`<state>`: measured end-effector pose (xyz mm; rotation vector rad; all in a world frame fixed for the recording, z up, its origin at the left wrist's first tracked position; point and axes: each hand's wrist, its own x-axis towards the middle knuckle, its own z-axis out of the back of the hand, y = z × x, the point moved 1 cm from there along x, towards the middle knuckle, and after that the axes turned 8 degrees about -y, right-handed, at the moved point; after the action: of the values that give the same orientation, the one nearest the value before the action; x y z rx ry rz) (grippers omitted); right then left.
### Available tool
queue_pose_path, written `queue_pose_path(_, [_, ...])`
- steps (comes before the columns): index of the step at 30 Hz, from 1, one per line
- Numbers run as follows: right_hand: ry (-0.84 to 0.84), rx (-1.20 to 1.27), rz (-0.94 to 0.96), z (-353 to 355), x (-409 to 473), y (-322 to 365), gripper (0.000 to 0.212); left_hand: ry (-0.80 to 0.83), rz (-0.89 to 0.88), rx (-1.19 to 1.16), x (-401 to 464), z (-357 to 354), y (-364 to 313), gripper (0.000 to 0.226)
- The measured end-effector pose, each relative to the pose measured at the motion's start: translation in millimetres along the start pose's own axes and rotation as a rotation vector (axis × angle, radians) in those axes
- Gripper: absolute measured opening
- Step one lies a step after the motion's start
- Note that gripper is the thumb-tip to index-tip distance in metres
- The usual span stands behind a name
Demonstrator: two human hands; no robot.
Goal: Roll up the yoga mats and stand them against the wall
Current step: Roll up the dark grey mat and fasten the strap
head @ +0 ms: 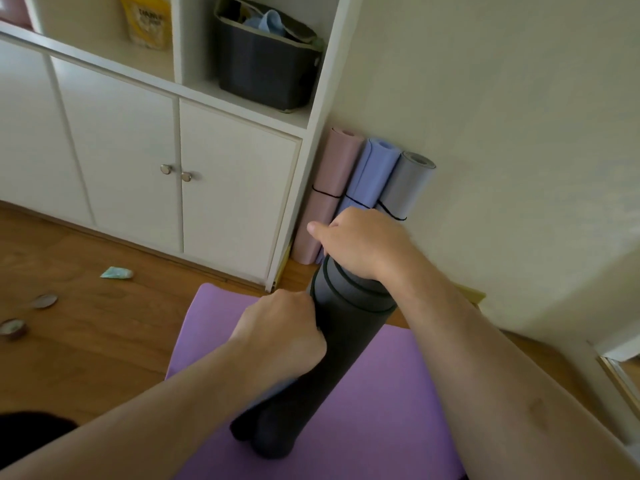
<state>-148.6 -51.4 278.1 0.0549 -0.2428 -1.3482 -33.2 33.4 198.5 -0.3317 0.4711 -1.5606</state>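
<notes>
The rolled black foam yoga mat (332, 348) stood tilted on the flat purple yoga mat (398, 393). The right hand (360, 244) curled over the black roll's top end; the left hand (287, 330) gripped its side just below. Beyond the roll, three rolled pastel mats (367, 181) leaned against the cream wall (502, 133).

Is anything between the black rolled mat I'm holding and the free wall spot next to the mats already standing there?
Nothing visible blocks it. The black rolled mat stands on the purple mat; the wall right of the grey standing mat looks free, though your right hand hides the floor there.
</notes>
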Motion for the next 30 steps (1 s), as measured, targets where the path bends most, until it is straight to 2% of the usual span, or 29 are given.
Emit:
queue_pose_path(4, [-0.007, -0.001, -0.027, -6.8, 0.7, -6.7, 0.058, -0.051, -0.084, 0.114, 5.6, 4.7, 4.5, 0.025])
queue_pose_path(7, [0.003, 0.014, -0.045, -11.4, 1.0, -12.1, 0.063, 0.004, -0.052, -0.026, 8.4, 9.2, 6.9, 0.029])
queue_pose_path(15, [0.023, -0.01, -0.03, -18.4, 4.0, -9.8, 0.06, -0.087, 0.15, -0.482, 22.8, 10.5, 7.5, 0.018])
queue_pose_path(30, [0.036, -0.041, 0.082, -27.3, -1.4, -14.0, 0.057, -0.052, 0.144, -0.587, 29.4, 17.5, 5.3, 0.016])
